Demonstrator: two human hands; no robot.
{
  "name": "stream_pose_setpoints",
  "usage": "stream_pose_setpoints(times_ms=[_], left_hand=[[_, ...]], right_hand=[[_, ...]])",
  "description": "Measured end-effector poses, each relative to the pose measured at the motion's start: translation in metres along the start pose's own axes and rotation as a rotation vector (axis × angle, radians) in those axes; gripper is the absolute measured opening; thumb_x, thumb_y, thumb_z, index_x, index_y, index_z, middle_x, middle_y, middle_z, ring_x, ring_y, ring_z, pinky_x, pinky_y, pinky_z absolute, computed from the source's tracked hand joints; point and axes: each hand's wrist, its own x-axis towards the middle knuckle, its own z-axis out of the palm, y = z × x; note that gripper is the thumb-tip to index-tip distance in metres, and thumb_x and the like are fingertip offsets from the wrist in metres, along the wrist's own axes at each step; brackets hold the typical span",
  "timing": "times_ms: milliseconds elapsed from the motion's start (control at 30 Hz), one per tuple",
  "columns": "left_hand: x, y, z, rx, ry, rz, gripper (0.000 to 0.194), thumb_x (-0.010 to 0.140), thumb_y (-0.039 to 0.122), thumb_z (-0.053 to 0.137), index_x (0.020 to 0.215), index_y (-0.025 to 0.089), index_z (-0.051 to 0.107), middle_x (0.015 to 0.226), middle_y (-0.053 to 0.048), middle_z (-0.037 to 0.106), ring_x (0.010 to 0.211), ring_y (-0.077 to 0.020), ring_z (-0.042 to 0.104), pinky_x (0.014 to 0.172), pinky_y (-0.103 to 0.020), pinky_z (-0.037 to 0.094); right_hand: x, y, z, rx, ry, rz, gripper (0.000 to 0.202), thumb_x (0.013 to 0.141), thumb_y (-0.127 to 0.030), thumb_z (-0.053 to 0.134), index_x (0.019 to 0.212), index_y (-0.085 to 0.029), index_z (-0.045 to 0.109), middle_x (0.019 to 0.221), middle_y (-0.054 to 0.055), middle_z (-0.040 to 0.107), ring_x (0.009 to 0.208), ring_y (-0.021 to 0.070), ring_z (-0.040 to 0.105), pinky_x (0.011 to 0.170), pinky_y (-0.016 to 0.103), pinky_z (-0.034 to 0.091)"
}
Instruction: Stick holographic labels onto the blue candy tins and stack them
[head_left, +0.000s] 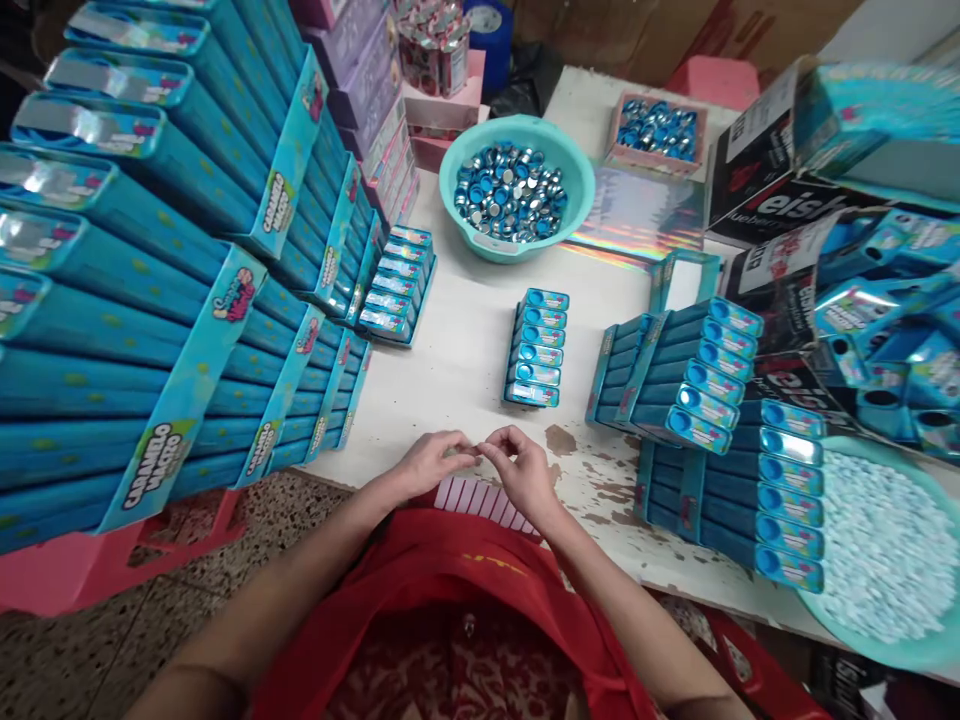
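Red apron (pixel 450 560): near, cut off below.
Left hand (pixel 435 462), right hand (pixel 521 470): fingers nearly closed, tips meeting; anything held unclear.
Caramelo Mixto cartons (pixel 195 390): cut off left.

Caps (pixel 514 192) lie in the basin (pixel 510 250) behind the boxes (pixel 541 350); stacks (pixel 686 375) stand right.

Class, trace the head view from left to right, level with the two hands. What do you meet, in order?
Large stack of blue packs, left hand, right hand, smaller group of blue packs, turquoise basin of pale pieces.
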Motion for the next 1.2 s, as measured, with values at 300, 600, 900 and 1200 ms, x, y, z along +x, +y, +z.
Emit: stream_pose_setpoints(times_ms=[300, 600, 900, 1200], left_hand=[[0.108, 0.058, -0.024, 0.006, -0.146, 0.099, 0.013, 0.082, 0.028, 0.042, 0.089, 0.019, 0.046, 0.052, 0.008, 0.046, 0.048, -0.0099, 0.046, 0.052, -0.022, 0.037], [0.159, 0.044, -0.016, -0.131, -0.191, 0.024, 0.013, 0.078, 0.015, 0.045, 0.087, 0.020, 0.038, 0.050, 0.009, 0.045, 0.048, -0.0091, 0.042, 0.051, -0.020, 0.035], [0.136, 0.016, 0.022, 0.331, 0.178, -0.110, 0.031, 0.083, 0.013, 0.040, 0.111, 0.017, 0.052, 0.096, -0.008, 0.064, 0.091, -0.0207, 0.057, 0.085, -0.033, 0.042], [0.071, 0.009, -0.010, 0.360, -0.038, -0.103, 0.036, 0.085, 0.025, 0.042, 0.118, 0.016, 0.055, 0.134, -0.014, 0.049, 0.121, -0.0272, 0.044, 0.102, -0.044, 0.031]], right_hand=[[0.068, 0.006, -0.035, -0.093, 0.632, -0.033, 0.019, 0.074, -0.037, 0.061, 0.073, -0.018, 0.061, 0.091, 0.007, 0.054, 0.095, 0.0220, 0.049, 0.083, 0.036, 0.041], [0.103, 0.033, -0.035, -0.073, 0.732, 0.129, 0.009, 0.068, -0.025, 0.064, 0.068, -0.018, 0.060, 0.091, 0.009, 0.053, 0.097, 0.0234, 0.049, 0.090, 0.037, 0.039], [0.102, 0.037, -0.045, -0.084, 0.705, 0.169, 0.015, 0.067, -0.028, 0.060, 0.074, -0.019, 0.052, 0.082, 0.004, 0.057, 0.073, 0.0177, 0.053, 0.073, 0.032, 0.042], [0.067, 0.020, -0.040, -0.270, 0.731, -0.133, 0.025, 0.083, -0.029, 0.049, 0.103, -0.016, 0.053, 0.100, 0.010, 0.057, 0.091, 0.0218, 0.052, 0.081, 0.037, 0.043]])
